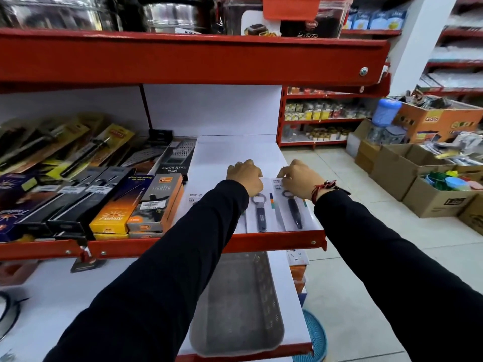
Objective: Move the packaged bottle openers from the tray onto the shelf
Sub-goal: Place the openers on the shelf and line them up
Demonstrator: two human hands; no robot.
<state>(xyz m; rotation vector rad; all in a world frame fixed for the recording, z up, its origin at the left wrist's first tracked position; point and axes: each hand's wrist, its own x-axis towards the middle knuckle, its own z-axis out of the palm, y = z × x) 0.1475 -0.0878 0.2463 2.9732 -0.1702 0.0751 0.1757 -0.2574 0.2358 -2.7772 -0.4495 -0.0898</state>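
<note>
Fingers of the left hand (245, 176) and right hand (298, 178) curl down onto the top edges of the packaged bottle openers (277, 205), but the knuckles hide whether they pinch the cards or merely press them; the packs lie side by side near the front of the white shelf (235, 150), their small print too blurred to read. Left of them, boxes read "LIGHTER" (159, 202) and "Fadeda" (111, 218), and the left sleeve (167, 270) covers a further pack. On the lower shelf sits the grey tray (243, 309), while a carton marked "Gala" (433, 121) stands on the floor to the right.
</note>
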